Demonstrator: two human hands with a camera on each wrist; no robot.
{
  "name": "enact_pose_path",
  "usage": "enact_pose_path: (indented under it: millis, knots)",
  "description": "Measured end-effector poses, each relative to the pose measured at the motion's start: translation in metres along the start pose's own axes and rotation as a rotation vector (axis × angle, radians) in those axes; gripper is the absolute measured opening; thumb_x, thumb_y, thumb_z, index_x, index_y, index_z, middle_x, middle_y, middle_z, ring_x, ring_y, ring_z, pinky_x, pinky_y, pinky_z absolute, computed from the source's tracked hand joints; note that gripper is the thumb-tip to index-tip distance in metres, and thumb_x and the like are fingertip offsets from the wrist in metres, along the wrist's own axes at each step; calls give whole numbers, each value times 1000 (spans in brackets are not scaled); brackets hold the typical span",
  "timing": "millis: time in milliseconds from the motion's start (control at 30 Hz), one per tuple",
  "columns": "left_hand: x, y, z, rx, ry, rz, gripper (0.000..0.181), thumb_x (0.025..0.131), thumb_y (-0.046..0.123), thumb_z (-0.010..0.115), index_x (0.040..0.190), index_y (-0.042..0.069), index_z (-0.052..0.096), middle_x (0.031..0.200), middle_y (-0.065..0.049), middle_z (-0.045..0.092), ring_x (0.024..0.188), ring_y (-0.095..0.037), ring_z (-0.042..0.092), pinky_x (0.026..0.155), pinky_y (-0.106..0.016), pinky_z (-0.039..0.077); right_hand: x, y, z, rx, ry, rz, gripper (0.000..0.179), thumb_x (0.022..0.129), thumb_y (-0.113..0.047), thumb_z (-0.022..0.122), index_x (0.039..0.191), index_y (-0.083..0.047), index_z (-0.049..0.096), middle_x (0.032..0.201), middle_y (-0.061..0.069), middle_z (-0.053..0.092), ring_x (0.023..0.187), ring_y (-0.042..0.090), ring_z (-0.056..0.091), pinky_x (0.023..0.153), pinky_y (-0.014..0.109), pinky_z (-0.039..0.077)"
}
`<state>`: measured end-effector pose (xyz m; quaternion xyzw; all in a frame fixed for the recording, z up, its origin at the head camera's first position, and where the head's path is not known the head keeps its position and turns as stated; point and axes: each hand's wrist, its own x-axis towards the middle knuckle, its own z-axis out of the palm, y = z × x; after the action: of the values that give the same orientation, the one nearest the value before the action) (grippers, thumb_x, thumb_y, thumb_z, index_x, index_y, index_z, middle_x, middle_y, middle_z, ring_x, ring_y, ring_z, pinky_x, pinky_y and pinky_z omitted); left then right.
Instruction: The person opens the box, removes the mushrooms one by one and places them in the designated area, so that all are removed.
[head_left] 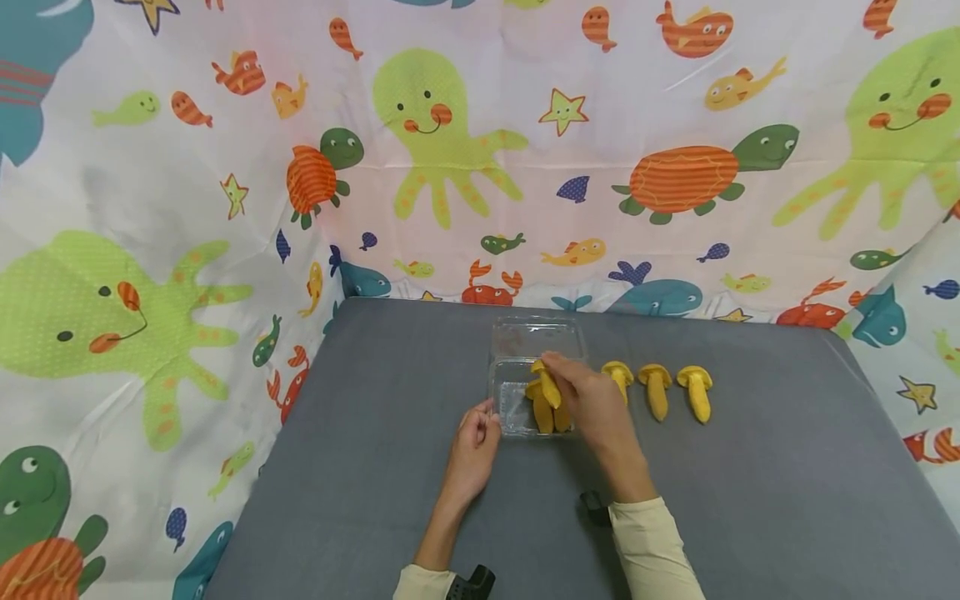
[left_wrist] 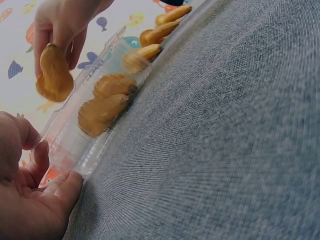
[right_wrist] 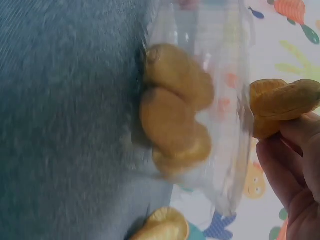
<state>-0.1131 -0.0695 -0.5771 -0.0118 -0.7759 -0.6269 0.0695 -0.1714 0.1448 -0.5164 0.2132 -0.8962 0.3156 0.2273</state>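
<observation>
A clear plastic clamshell box (head_left: pixel 507 408) stands on the table, its lid (head_left: pixel 537 337) folded back on the far side. My left hand (head_left: pixel 472 446) pinches the box's rim at its near left side, between thumb and fingers. Over the box, my right hand (head_left: pixel 600 412) holds a yellow mushroom (right_wrist: pixel 285 102) between thumb and fingertips, its cap toward the far left in the head view. Two more mushrooms (head_left: pixel 542 412) lie side by side inside the box, partly covered by the held one in the head view; through the wall they look blurred in the right wrist view.
To the right of the box, three yellow mushrooms lie in a row: one beside the right hand (head_left: pixel 619 377), a middle one (head_left: pixel 656 390) and an outer one (head_left: pixel 697 392). A grey cloth covers the table (head_left: pixel 360 467). A patterned sea-animal curtain (head_left: pixel 480 250) surrounds its back and sides.
</observation>
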Motion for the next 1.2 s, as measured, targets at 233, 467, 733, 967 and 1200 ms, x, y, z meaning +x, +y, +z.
enact_pose_path:
  millis: [233, 467, 733, 967, 1200]
  knots:
    - [1, -1, 0, -34, 0, 1, 28, 108, 18, 62, 84, 8, 53, 148, -18, 60, 136, -36, 58, 109, -56, 44, -5, 10, -22, -14, 48, 47, 36, 98, -9, 75, 134, -12, 74, 126, 7, 76, 108, 29, 76, 86, 45, 61]
    - [2, -2, 0, -22, -6, -26, 27, 109, 19, 60, 86, 8, 54, 149, -18, 59, 138, -35, 57, 111, -54, 45, -13, 25, -36, -31, 104, 46, 36, 94, -3, 78, 129, -9, 76, 119, 10, 78, 104, 31, 77, 82, 45, 62]
    - [2, -1, 0, -18, -17, -25, 29, 110, 20, 60, 85, 8, 52, 150, -17, 59, 138, -35, 57, 110, -54, 45, -27, 40, -45, -85, 150, 64, 33, 92, 1, 79, 124, -7, 78, 113, 10, 80, 88, 28, 78, 70, 42, 61]
    - [2, -4, 0, -16, -16, -20, 29, 110, 20, 60, 85, 8, 52, 150, -17, 59, 139, -35, 57, 111, -55, 45, -37, 45, -49, -86, 145, 122, 34, 91, 0, 81, 124, -7, 78, 104, 10, 80, 81, 24, 76, 69, 41, 60]
    - [3, -4, 0, -14, -17, -13, 29, 110, 20, 60, 85, 9, 52, 149, -18, 59, 139, -36, 57, 110, -55, 45, -49, 50, -53, -82, 115, 190, 35, 91, 2, 81, 125, -6, 77, 111, 13, 79, 92, 29, 77, 77, 45, 60]
